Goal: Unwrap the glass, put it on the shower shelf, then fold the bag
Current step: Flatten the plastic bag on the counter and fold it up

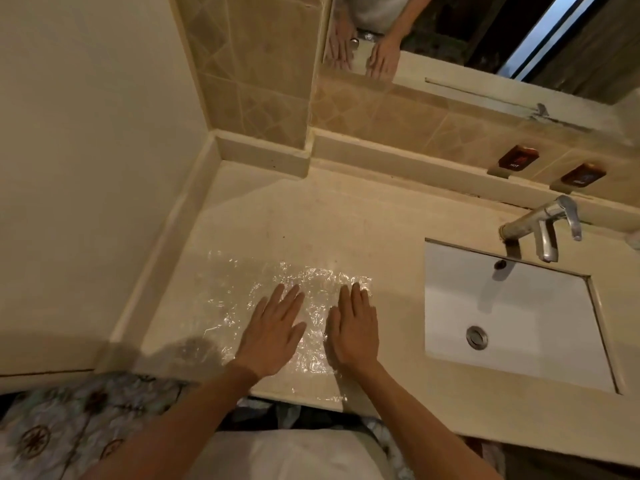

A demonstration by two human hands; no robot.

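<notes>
**Plastic flattened on the vanity, fold still to come**

Plastic, clear and crinkled: that was what I had under me, a transparent bag (263,306) spread flat on the beige countertop (311,220), its near edge reaching the counter's front lip at about six o'clock. My left hand (272,332) lay palm-down on the bag's middle with the fingers straight and slightly fanned; my right hand (353,327) lay the same way just beside it at three o'clock, over the bag's right part. Neither hand pinched or curled around anything; both simply pressed on the film.

The glass itself I could not find on the counter, and I could not tell where it stood. Going by the empty bag, I judged the unwrapping done and the folding stage in hand.

The film looked very light, soft and slick, the sort that springs back and slides on a smooth top. I reckoned the best hold would be a pinch at the far corners, around eleven and one o'clock, drawing them toward me while a flat palm pinned the rest.

The white sink basin (512,317) sat well apart at three o'clock, the chrome faucet (543,226) beyond it near two o'clock.
</notes>
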